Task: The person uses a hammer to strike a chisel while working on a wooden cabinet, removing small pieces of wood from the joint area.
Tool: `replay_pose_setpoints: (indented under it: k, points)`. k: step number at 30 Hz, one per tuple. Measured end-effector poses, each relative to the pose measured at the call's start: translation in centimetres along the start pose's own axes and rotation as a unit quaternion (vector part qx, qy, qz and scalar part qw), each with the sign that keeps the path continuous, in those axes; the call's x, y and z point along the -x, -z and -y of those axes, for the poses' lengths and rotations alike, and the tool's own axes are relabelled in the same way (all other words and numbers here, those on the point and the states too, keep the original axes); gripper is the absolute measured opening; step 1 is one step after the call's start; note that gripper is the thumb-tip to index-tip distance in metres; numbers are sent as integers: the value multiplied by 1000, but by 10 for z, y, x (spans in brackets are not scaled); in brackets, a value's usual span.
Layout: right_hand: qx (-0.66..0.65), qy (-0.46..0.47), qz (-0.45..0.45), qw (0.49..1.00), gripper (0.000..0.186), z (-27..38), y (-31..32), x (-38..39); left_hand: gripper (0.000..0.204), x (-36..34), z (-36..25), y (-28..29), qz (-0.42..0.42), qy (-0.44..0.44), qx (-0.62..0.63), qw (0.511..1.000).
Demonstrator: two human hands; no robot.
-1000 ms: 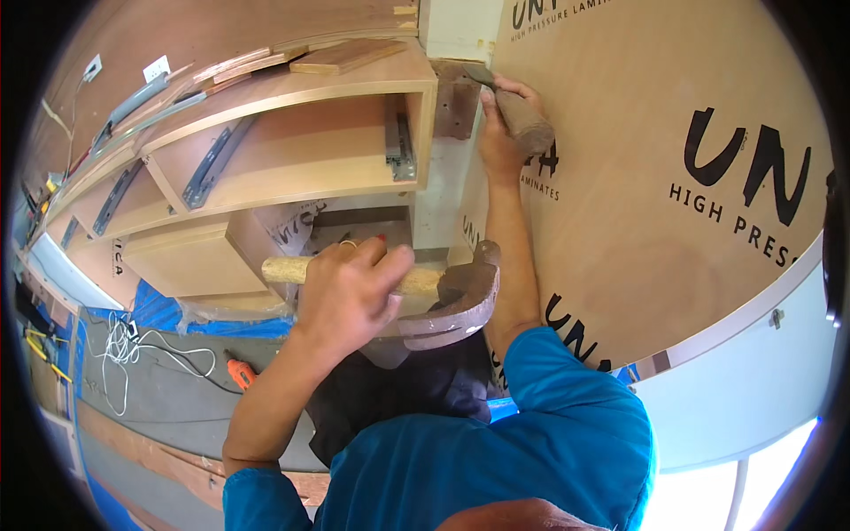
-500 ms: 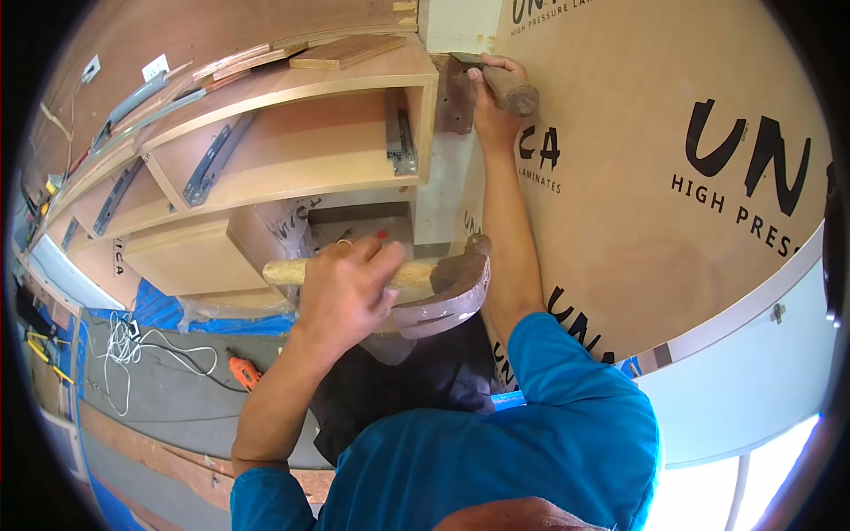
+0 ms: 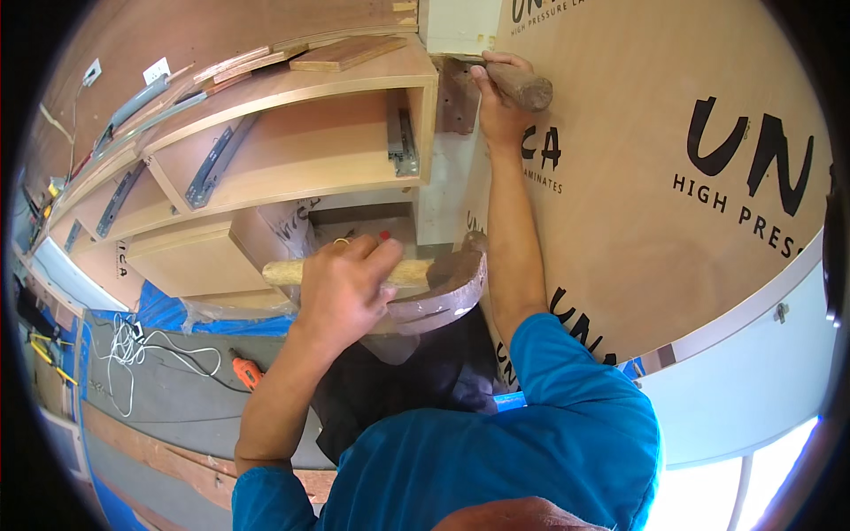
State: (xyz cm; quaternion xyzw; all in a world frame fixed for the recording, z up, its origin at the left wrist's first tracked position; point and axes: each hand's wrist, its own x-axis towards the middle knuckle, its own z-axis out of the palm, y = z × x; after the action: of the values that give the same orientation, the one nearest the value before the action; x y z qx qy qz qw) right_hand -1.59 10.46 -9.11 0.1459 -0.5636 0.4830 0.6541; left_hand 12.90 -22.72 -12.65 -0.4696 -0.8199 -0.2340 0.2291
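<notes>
My left hand [image 3: 347, 283] is closed round the pale wooden handle of a hammer [image 3: 456, 265], held in front of my body. The hammer's curved grey-brown head points right, and its lower edge is smeared. Farther off, my right hand [image 3: 505, 97] grips a chisel [image 3: 524, 90] by its thick wooden handle, with the butt end toward me. The chisel's blade lies mostly hidden behind my fingers, beside a brown patch [image 3: 456, 99] on the wall at the cabinet's right end. I cannot tell whether its edge touches the patch. Hammer and chisel are well apart.
A wooden cabinet [image 3: 292, 164] with open bays and metal drawer runners stands ahead, with loose wood strips [image 3: 345, 53] on top. A tall printed panel [image 3: 655, 230] rises close on the right. An orange power tool [image 3: 246, 370] and white cable [image 3: 128, 350] lie on the floor.
My right hand and the chisel have shifted slightly right, and less of the blade shows now. The hammer head has turned a little; my left hand stays nearly in place.
</notes>
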Motion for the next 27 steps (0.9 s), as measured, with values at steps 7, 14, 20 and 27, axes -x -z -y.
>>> replay_pose_setpoints:
  k: [7,14,20,27]
  points:
    - [20,62,23,998,30,-3,-6,-10,50,3,4,-7,-2,5,16,1000]
    - [52,109,49,991,27,-3,-3,-14,37,6,7,-10,-14,20,36,999]
    - [40,94,57,993,32,-1,-5,-16,36,8,15,-17,-7,29,40,999]
    - [55,40,102,992,34,5,-6,-14,35,10,15,-21,-17,41,55,997]
